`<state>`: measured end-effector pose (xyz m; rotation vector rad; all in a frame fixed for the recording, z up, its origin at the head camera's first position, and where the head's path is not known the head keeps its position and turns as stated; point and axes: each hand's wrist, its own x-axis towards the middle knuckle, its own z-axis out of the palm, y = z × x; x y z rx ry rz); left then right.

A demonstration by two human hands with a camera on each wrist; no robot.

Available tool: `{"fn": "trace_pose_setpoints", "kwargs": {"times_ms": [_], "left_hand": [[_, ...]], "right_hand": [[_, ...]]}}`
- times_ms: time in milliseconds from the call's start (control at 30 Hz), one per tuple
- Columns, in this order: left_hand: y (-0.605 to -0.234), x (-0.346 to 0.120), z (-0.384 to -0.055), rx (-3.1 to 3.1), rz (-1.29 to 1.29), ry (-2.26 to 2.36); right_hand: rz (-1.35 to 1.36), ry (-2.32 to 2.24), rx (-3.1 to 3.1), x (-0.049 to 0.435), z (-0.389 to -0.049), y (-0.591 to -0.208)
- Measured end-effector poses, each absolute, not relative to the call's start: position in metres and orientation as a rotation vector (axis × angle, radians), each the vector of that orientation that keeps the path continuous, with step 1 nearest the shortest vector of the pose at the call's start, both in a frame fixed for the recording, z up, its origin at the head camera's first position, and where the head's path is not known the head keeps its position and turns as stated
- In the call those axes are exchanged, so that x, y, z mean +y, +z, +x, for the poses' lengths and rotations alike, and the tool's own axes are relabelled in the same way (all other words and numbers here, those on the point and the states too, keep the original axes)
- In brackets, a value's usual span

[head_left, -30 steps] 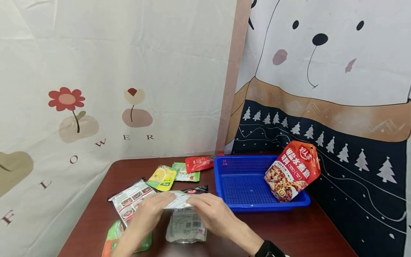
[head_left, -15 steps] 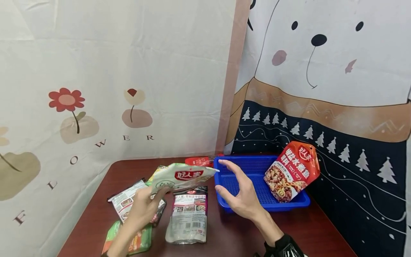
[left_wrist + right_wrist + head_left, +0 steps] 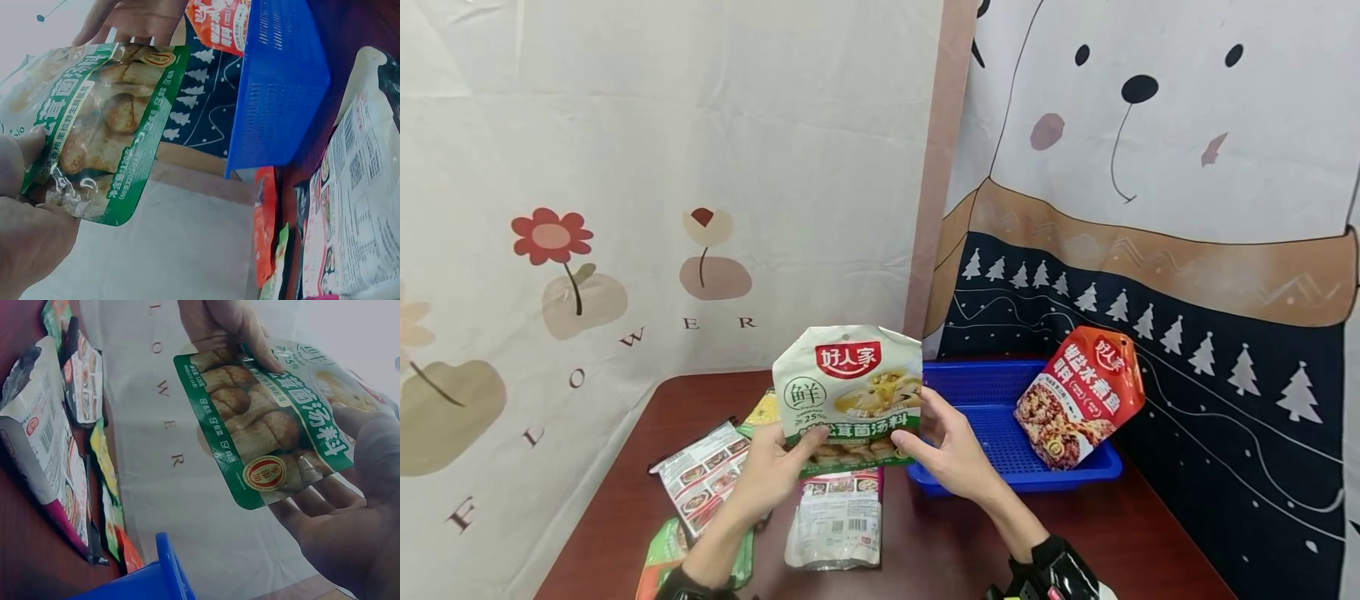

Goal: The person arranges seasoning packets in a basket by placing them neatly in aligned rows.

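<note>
A white and green soup seasoning pouch is held up in front of me, its printed front facing the head camera. Mushrooms show on its lower part in the right wrist view. My left hand pinches the lower left side, thumb on the front. At the right side my right hand grips the edge, thumb across the front and fingers behind. Below the raised pouch lies a silver pouch, its top partly hidden. A white pouch with red print lies beyond my left forearm.
On the right stands a blue perforated basket, with a red seasoning pouch leaning in it. A green and orange pouch lies at the table's front left. Behind my left hand is a yellow packet. A red packet lies beside the basket.
The pouch has tilted from nearly edge-on to facing me. My right hand, apart from it with fingers spread half a second ago, now grips its right edge; the left kept hold.
</note>
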<state>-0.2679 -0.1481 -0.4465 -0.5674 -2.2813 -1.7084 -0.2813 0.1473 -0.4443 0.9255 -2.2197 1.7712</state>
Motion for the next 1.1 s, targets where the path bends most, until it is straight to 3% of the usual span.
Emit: {"fn": "trace_pose_setpoints", "kwargs": {"times_ms": [1100], "left_hand": [[-0.461,-0.143,-0.277,-2.52,-0.769,-1.889]], "right_hand": [[0.957,2.034,-2.303,0.165,-0.284,-0.427]]}}
